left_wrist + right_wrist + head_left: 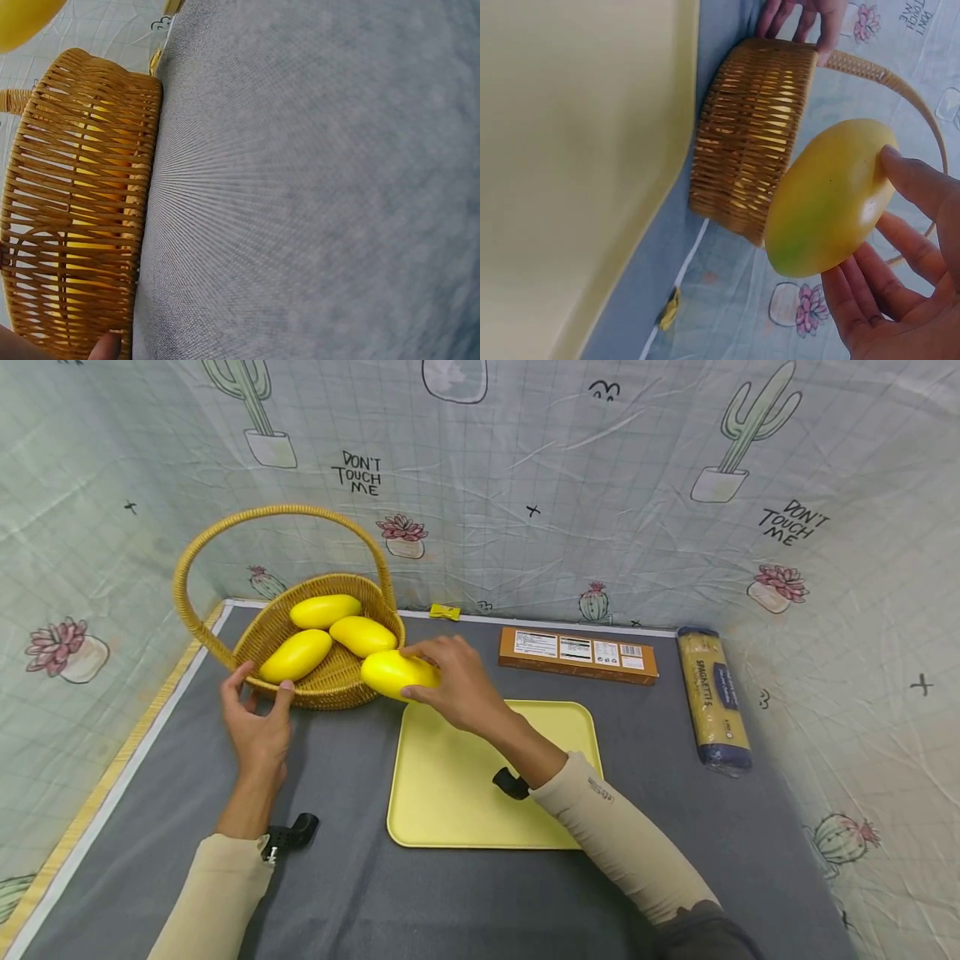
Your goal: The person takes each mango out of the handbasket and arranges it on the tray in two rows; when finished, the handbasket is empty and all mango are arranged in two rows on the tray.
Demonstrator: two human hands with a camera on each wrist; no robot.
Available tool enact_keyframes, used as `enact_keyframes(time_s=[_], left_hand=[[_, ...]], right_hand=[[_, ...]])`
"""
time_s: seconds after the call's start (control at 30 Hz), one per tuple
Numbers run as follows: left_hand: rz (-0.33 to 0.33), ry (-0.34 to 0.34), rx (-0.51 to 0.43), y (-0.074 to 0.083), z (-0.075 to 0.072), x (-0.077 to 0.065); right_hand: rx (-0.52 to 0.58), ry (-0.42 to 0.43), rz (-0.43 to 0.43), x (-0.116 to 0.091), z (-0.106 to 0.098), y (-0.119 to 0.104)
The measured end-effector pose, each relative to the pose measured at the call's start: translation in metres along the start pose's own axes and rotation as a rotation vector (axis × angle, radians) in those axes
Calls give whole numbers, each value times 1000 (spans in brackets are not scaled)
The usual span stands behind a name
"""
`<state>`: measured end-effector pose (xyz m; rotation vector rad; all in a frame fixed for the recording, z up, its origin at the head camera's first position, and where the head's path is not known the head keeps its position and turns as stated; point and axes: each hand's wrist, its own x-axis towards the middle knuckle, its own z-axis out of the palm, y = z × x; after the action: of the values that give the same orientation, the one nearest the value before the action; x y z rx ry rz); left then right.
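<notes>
In the head view a yellow mango (399, 675) is held by my right hand (459, 683), thumb on one side and fingers on the other. It hangs just off the right rim of a wicker basket (330, 695), above the tray's far left corner. The right wrist view shows a green patch on this mango (829, 199). Inside the basket lie three more yellow mangoes (297, 655). My left hand (257, 718) grips the near left rim of the basket, beside the foot of its tall arched handle (281, 511).
A pale yellow tray (480, 793) lies on the grey cloth, right of the basket. Behind it are a brown box (577, 655) and a small yellow packet (445, 612). A spaghetti pack (712, 697) lies at the right. A printed curtain (555, 468) encloses the table.
</notes>
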<state>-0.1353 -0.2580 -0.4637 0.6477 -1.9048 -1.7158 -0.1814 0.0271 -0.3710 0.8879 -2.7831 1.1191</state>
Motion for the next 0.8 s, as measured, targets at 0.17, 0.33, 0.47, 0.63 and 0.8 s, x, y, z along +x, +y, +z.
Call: enact_keyframes(time_s=[0.17, 0.33, 0.47, 0.63, 0.8], left_hand=[[-5, 0, -1, 0, 0, 0], [-12, -1, -2, 0, 0, 0], [-16, -3, 2, 0, -1, 1], [-15, -3, 2, 0, -1, 0], [-12, 0, 5, 2, -1, -2]], right_hand=[[4, -2, 14, -12, -2, 7], [-12, -7, 17, -22, -2, 15], [-23, -23, 31, -27, -2, 20], [-31, -52, 44, -33, 0, 26], [-52, -77, 44, -37, 5, 34]])
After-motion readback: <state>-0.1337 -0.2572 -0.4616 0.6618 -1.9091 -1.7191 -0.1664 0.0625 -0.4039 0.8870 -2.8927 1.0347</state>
